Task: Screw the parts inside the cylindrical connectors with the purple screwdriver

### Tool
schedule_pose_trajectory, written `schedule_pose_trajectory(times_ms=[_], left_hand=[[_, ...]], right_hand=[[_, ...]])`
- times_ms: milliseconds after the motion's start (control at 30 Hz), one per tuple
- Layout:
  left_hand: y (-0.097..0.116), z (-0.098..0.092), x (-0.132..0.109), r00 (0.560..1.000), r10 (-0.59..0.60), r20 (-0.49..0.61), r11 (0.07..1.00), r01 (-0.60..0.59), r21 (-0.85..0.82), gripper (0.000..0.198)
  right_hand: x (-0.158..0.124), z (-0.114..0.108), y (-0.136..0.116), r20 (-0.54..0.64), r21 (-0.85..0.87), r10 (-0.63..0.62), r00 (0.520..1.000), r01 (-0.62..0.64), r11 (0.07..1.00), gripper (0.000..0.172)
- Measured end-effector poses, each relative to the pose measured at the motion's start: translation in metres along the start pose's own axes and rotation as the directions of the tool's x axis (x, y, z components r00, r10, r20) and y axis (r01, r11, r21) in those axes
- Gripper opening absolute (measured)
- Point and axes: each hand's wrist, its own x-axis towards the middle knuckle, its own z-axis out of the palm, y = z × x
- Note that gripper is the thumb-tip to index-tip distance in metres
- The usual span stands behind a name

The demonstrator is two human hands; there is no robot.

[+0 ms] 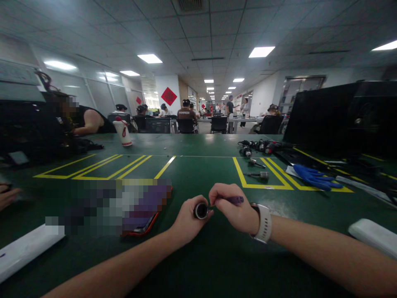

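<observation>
Over the near middle of the green table [214,256], my left hand [188,219] is wrapped round a dark cylindrical part [201,211]. Its round end, with a pale rim and a dark inside, faces me. Close by on the right, my right hand [232,211] pinches a slim tool with a purple handle [237,200]. The tool's thin end points at the right side of the cylinder; I cannot tell whether they touch. A pale watch strap [264,223] circles my right wrist.
Purple-screened phone [149,207] in an orange-red case lies left. Small metal shafted parts [259,175] sit in a yellow-taped area, with cabled parts [260,145] behind. Blue glove [314,176] and white box [375,236] are right; lidded cup [123,131] and another person's hand [8,196] are left.
</observation>
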Motion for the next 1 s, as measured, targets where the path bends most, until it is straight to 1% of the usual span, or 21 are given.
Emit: schedule_pose_trajectory(times_ms=[67, 100, 200, 267, 367, 533, 600, 667, 700, 767, 833, 933, 1000], left_hand=[[0.0, 0.0, 0.0, 1.0, 0.012, 0.001, 1.0, -0.012, 0.02, 0.01], [0.001, 0.001, 0.0, 1.0, 0.016, -0.003, 1.0, -0.016, 0.026, 0.009], [0.004, 0.0, 0.0, 0.999, 0.008, -0.038, 1.0, -0.007, 0.026, 0.01], [0.006, 0.0, 0.0, 0.998, -0.007, -0.059, 1.0, 0.008, 0.018, 0.011], [0.01, -0.002, 0.0, 0.998, -0.026, -0.059, 0.999, 0.027, 0.019, 0.011], [0.009, -0.002, -0.001, 0.998, -0.017, -0.065, 1.0, 0.017, 0.007, 0.012], [0.007, -0.002, -0.001, 0.997, -0.022, -0.07, 1.0, 0.021, -0.005, 0.012], [0.005, -0.001, 0.0, 0.996, -0.03, -0.09, 0.999, 0.028, -0.016, 0.011], [0.005, -0.001, 0.0, 0.994, -0.032, -0.105, 0.999, 0.031, -0.017, 0.01], [0.004, -0.002, 0.001, 0.991, -0.029, -0.133, 1.0, 0.029, -0.007, 0.009], [0.006, -0.002, 0.001, 0.989, -0.012, -0.15, 1.0, 0.013, 0.009, 0.01], [0.009, -0.003, 0.001, 0.987, 0.017, -0.16, 0.999, -0.01, 0.047, 0.013], [0.011, -0.002, 0.0, 0.986, 0.02, -0.166, 0.996, -0.004, 0.094, 0.013]], right_hand=[[0.001, 0.0, 0.0, 0.031, -0.047, -0.012, 0.999, 0.014, 0.999, 0.012], [0.001, 0.0, 0.001, 0.03, -0.048, 0.0, 1.0, 0.001, 0.999, 0.012], [0.003, 0.001, 0.005, -0.009, -0.003, 0.06, 0.998, -0.06, 0.998, 0.013], [0.004, 0.001, 0.007, -0.03, 0.009, 0.08, 0.996, -0.079, 0.997, 0.013], [0.003, 0.002, 0.008, -0.049, 0.019, 0.095, 0.994, -0.095, 0.995, 0.013], [0.001, 0.002, 0.009, -0.027, 0.026, 0.107, 0.994, -0.106, 0.994, 0.013], [0.003, 0.001, 0.008, 0.005, 0.031, 0.115, 0.993, -0.115, 0.993, 0.013], [0.006, -0.001, 0.005, 0.079, 0.003, 0.132, 0.988, -0.133, 0.991, 0.013], [0.008, -0.003, 0.002, 0.134, -0.045, 0.145, 0.98, -0.14, 0.989, 0.013], [0.012, -0.007, -0.005, 0.256, -0.193, 0.175, 0.951, -0.128, 0.973, 0.012], [0.014, -0.012, -0.012, 0.345, -0.345, 0.197, 0.918, -0.071, 0.936, 0.012], [0.016, -0.018, -0.019, 0.387, -0.452, 0.189, 0.902, 0.007, 0.892, 0.009], [0.016, -0.02, -0.019, 0.389, -0.452, 0.188, 0.902, 0.009, 0.892, 0.008]])
